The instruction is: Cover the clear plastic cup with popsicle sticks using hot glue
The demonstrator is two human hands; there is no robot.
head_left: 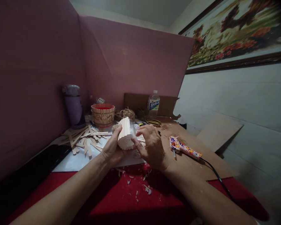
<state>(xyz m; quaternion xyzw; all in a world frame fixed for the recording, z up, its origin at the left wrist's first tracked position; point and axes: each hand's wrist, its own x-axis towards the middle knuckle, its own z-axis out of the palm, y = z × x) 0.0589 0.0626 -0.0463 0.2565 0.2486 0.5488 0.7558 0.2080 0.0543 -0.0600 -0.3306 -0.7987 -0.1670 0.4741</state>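
My left hand (pixel 114 147) is closed around a small clear plastic container (pixel 132 131) with craft sticks stuck side by side over part of its outside. The sticks (pixel 124 128) are pale wood with rounded ends, and the container is tilted. On its bare right side, my right hand (pixel 152 142) has its fingers bent, with the thumb and fingertips at the container's edge. Whether a loose stick lies between those fingertips is hidden. To the left of my hands lies a loose heap of craft sticks (pixel 87 140) on a white sheet (pixel 69 162).
Behind stand a stick-covered round basket (pixel 103 116), coiled twine (pixel 125 113), a purple bottle (pixel 73 107) and a plastic bottle (pixel 153 104). A flower-patterned glue gun (pixel 184 148) with a black cord rests on cardboard (pixel 210 168) at right. Scraps (pixel 147 189) litter the red cloth (pixel 121 203).
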